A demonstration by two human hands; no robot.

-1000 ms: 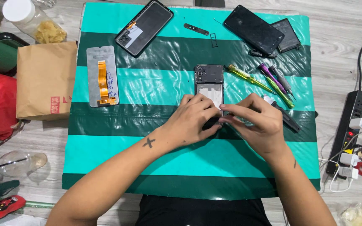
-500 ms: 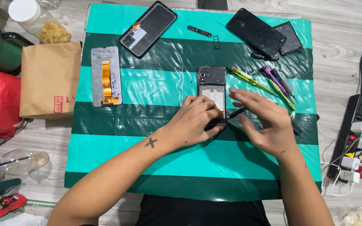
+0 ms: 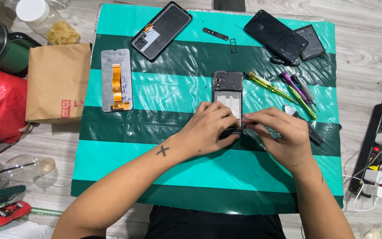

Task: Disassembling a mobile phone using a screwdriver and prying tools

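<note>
Two hands logged: my left hand (image 3: 211,128) clamps the opened phone frame (image 3: 227,95) on the striped mat (image 3: 155,93); my right hand (image 3: 281,132) pinches its lower edge.

Bare striped mat (image 3: 124,146) lies left of the hands; screwdrivers (image 3: 297,93) crowd the right.

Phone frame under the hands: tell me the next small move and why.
Probably steady the opened phone frame with the left hand while the right hand works along its lower edge: both hands' fingertips meet there, and the rest lies flat on the striped mat.
</note>
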